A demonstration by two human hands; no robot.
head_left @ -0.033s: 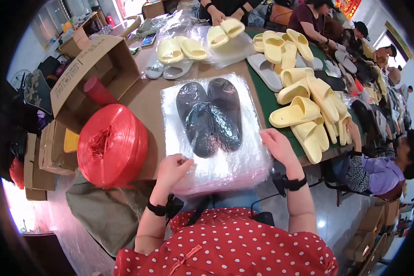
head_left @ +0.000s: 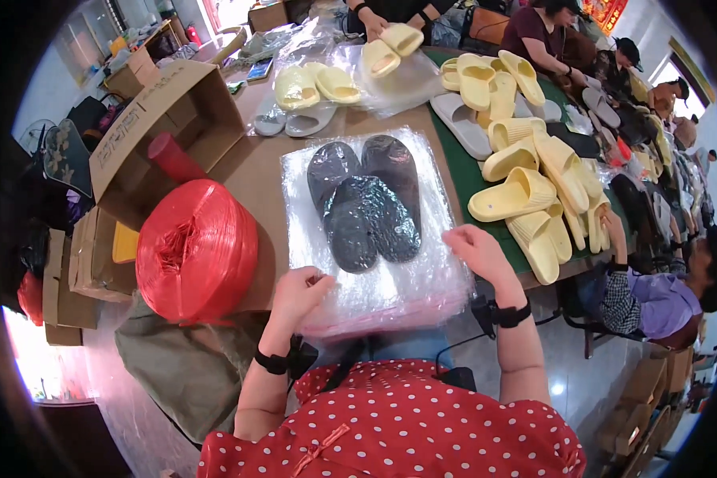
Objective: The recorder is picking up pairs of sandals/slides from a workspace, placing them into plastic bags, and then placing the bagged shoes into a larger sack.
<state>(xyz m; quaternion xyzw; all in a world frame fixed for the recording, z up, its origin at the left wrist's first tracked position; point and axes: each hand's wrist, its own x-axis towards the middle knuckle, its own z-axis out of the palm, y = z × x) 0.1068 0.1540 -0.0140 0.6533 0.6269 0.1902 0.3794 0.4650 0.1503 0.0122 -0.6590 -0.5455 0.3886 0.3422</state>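
Observation:
In front of me a pair of dark grey slippers (head_left: 364,203) lies inside a clear plastic bag (head_left: 413,296), on a stack of similar clear bags with pinkish edges. My left hand (head_left: 303,293) is closed in a pinch at the bag's lower left side, thumb and forefinger over the film. At the right side, my right hand (head_left: 483,253) has its fingers bent and pinched at the bag's edge. The film between thumb and fingers is too fine to see clearly.
To the left stand a large roll of red plastic twine (head_left: 197,251) and an open cardboard box (head_left: 131,131). Yellow slippers (head_left: 514,195) are heaped on the right. Across the table a person's hand (head_left: 372,24) holds yellow slippers (head_left: 392,49). Other people sit along the right.
My right hand has shifted slightly left, and the shine on the film over the slippers has changed. My left hand stays nearly where it was. Across the table, the held yellow slippers have moved slightly.

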